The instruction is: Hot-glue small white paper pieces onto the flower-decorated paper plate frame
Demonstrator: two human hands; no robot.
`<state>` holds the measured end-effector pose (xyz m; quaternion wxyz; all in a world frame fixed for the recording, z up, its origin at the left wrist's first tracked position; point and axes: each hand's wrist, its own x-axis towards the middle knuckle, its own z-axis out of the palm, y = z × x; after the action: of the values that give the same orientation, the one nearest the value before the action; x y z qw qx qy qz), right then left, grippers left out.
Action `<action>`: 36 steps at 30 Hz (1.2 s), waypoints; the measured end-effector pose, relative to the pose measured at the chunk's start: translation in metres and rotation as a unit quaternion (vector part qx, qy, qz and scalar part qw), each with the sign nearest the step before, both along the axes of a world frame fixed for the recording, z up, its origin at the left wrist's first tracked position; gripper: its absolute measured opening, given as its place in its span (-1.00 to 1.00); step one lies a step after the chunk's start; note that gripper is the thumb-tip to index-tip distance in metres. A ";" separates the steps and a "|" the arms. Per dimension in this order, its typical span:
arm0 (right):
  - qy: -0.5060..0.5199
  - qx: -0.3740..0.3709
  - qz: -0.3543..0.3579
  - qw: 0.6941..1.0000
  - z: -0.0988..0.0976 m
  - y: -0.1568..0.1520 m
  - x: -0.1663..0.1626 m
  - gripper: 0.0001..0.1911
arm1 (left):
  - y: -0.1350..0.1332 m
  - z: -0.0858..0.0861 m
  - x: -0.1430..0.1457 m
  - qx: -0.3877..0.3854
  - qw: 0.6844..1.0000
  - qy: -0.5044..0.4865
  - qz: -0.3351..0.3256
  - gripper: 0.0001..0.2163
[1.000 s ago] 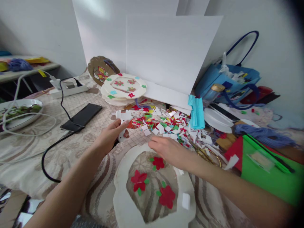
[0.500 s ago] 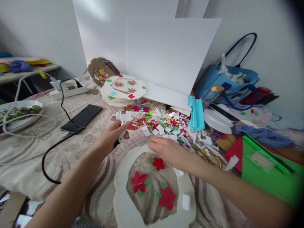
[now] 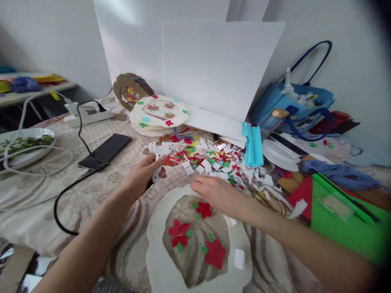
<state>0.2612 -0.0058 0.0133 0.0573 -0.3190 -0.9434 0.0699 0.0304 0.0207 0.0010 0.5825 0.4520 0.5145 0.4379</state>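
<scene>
Overall, a patterned tablecloth [image 3: 88, 201] spreads beneath and around the scalloped white frame [image 3: 155, 240], and tall white boards [image 3: 210, 69] stand well beyond that frame. A blue bag [image 3: 265, 99] sits beyond it to the right. The frame itself lies on the cloth, its near edge cut off from view; its opening is longer from near to far and narrows to a point at the near end. Right of the frame is a green sheet [image 3: 339, 234]; just beyond it spreads a heap of coloured scraps [image 3: 210, 156]. The right hand [image 3: 218, 193] rests at the frame's far rim with fingers curled; whether they pinch the rim or something small is hidden. Off the frame's far left corner, the left hand [image 3: 142, 173] grasps a white glue gun [image 3: 158, 149] by its handle. The gun's long axis runs crosswise beyond the frame, the barrel pointing right toward the scraps, the handle hanging toward the frame. Inside the frame's opening are three red flowers [image 3: 215, 253] with green leaves. A small white block [image 3: 240, 259] lies on its right rim.
</scene>
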 end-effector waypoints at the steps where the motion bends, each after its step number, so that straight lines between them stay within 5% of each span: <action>1: -0.002 0.000 0.000 1.000 0.000 0.000 0.000 -0.78 | 0.000 0.000 0.000 -0.001 1.000 0.002 0.001 -0.70; 36: -0.001 -0.001 0.000 1.000 0.001 0.000 0.000 -0.77 | 0.000 0.001 0.000 -0.004 1.000 -0.005 0.006 -0.71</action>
<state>0.2613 -0.0059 0.0147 0.0562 -0.3192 -0.9434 0.0702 0.0308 0.0203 0.0018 0.5842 0.4447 0.5159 0.4414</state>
